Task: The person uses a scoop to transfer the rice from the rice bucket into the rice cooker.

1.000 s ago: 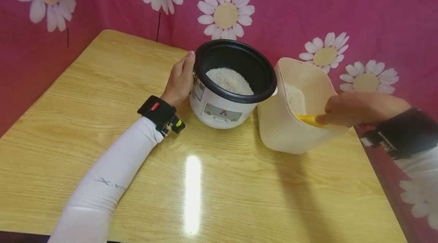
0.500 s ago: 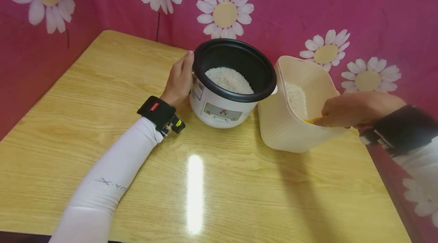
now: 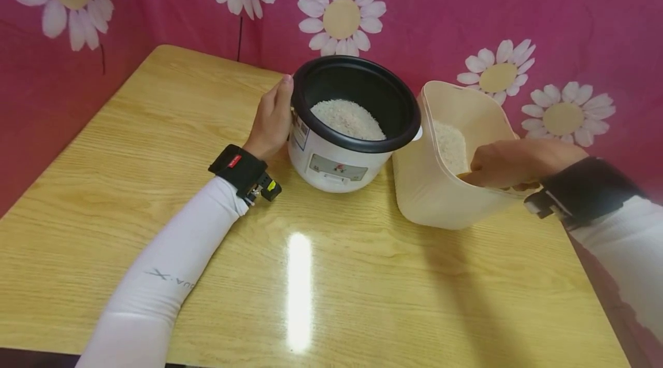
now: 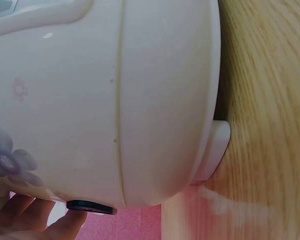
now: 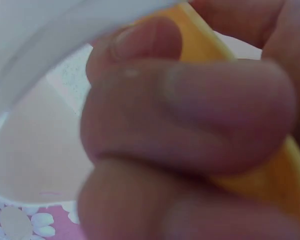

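Observation:
A white rice cooker [image 3: 336,181] with a black inner rim stands on the wooden table, a mound of dry rice [image 3: 349,119] inside it. My left hand [image 3: 271,119] holds the cooker's left side, thumb just below the rim; in the left wrist view its fingers [image 4: 27,215] reach round the white wall. To the right stands a cream-coloured rice bin [image 3: 437,201], tipped a little, with rice [image 3: 450,146] in it. My right hand [image 3: 523,162] is at the bin's mouth and grips the handle of a yellow scoop [image 5: 262,192]. The bin wall and my fingers hide the scoop's far end.
The wooden table [image 3: 217,287] extends in front of the cooker and bin. A pink flowered backdrop [image 3: 425,5] rises close behind them. The bin's near wall [image 3: 456,195] stands between the table front and the rice.
My right hand has moved left and deeper into the bin's mouth, and less of the yellow scoop shows. My left hand has stayed on the cooker.

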{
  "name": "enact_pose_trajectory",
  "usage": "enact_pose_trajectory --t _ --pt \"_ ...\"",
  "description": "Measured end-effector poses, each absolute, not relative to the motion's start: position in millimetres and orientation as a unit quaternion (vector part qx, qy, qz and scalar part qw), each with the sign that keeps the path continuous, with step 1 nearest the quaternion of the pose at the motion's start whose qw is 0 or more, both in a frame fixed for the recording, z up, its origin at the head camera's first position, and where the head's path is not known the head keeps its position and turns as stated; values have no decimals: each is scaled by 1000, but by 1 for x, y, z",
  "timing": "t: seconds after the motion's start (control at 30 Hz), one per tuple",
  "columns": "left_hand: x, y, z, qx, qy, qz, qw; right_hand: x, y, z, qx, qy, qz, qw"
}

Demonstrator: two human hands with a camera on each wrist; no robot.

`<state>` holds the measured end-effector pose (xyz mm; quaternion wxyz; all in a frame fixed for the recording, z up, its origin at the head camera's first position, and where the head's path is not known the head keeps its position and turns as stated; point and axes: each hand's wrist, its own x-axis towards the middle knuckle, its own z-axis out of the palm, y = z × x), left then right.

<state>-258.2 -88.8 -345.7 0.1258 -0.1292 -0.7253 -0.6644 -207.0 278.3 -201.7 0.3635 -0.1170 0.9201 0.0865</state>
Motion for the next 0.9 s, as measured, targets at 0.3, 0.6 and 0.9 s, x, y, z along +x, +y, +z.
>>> enact_pose_trajectory --t 0.3,0.6,0.9 --pt "-258 -88 -345 -123 -722 -669 125 -218 277 -200 -84 914 73 390" --pt "-259 -87 -345 -122 -720 -672 125 -224 274 -201 -70 907 56 412" --pt "-257 -88 -343 -111 -726 -667 126 -231 274 -201 -66 906 59 413"
